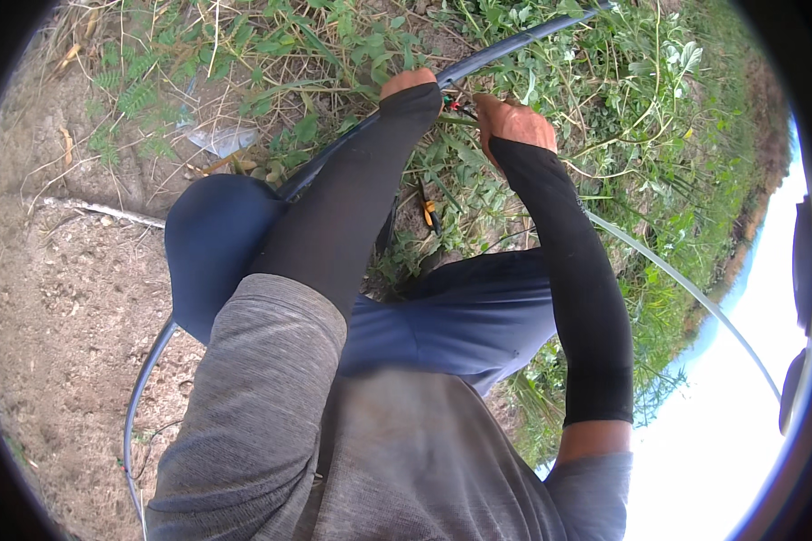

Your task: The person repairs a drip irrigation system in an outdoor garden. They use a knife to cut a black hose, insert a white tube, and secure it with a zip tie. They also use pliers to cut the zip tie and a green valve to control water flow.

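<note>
A black hose (505, 58) crosses the weeds diagonally. My left hand (409, 83) is at this hose, with its back toward me. Its fingers are hidden beyond the hand, so their grip does not show. To its right, my right hand (519, 124) is closed with the fingers curled in, pointing toward the left hand. What it pinches is too small to make out. Between the two hands is a small red and green piece (452, 104) with thin dark wire-like strands by it. Below the hands, a tool with orange and black handles (429, 213) lies in the weeds.
My bent knee (221, 239) covers part of the hose, which reappears as a curved length (133, 406) over bare soil (72, 325). A pale thin pipe (686, 281) arcs at the right. A clear plastic scrap (223, 140) and a dry stick (104, 209) lie at the left.
</note>
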Motion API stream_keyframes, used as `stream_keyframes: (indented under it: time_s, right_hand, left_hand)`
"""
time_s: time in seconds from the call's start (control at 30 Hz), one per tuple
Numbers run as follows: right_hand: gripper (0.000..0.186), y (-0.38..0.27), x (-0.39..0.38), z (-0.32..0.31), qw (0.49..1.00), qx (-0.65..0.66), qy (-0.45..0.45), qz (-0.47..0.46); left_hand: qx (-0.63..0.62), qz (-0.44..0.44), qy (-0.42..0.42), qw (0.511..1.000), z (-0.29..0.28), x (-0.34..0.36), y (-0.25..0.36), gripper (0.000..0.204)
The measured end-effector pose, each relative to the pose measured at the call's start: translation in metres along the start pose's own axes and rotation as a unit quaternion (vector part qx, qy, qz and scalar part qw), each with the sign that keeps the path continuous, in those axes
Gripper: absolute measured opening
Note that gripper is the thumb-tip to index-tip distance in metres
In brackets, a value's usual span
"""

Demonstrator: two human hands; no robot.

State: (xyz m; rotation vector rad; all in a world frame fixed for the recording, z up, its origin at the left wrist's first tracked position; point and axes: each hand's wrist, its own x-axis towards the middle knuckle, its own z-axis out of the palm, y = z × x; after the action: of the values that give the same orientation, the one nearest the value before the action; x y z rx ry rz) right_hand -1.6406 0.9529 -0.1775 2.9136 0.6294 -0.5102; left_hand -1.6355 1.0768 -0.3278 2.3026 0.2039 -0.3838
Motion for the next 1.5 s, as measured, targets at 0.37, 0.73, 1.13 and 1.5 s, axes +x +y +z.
stream_keyframes:
  time_s: [0.37, 0.73, 1.13, 1.5]
  right_hand:
    - [0.026, 0.046, 0.039, 0.058, 0.859, 0.487, -0.121, 0.098]
    - [0.028, -0.023, 0.045, 0.008, 0.991, -0.002, -0.136, 0.0]
    - [0.027, -0.016, 0.028, 0.012, 0.994, -0.026, -0.086, -0.063]
    - [0.023, 0.008, -0.013, 0.013, 0.748, 0.613, -0.122, 0.223]
  left_hand:
    - [0.001, -0.002, 0.047, 0.999, 0.012, 0.002, -0.002, 0.015]
    - [-0.001, -0.012, 0.052, 0.999, 0.015, 0.001, -0.014, 0.016]
    - [0.019, -0.008, 0.053, 0.998, 0.014, 0.001, -0.015, 0.018]
    - [0.057, -0.054, -0.077, 0.994, 0.003, 0.005, 0.002, 0.031]
